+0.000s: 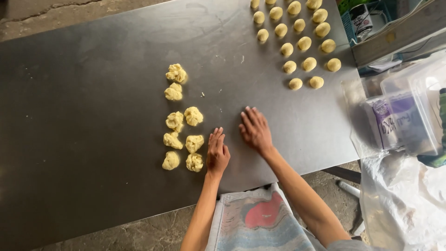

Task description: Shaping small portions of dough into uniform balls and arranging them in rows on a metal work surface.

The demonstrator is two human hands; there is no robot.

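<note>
My left hand (217,152) lies flat on the dark metal table (93,93), fingers together, just right of several rough, torn lumps of pale yellow dough (194,143). My right hand (255,130) is pressed palm down on the table a little further right, fingers slightly spread; whether something is under the palm is hidden. Several smooth, rounded dough balls (304,43) stand in rows at the table's far right corner, well away from both hands.
A blue crate (367,21) and clear plastic tubs (409,111) sit beyond the table's right edge, with crumpled plastic bags (404,200) below them. The floor is bare concrete (46,14). My patterned apron (260,223) meets the table's near edge.
</note>
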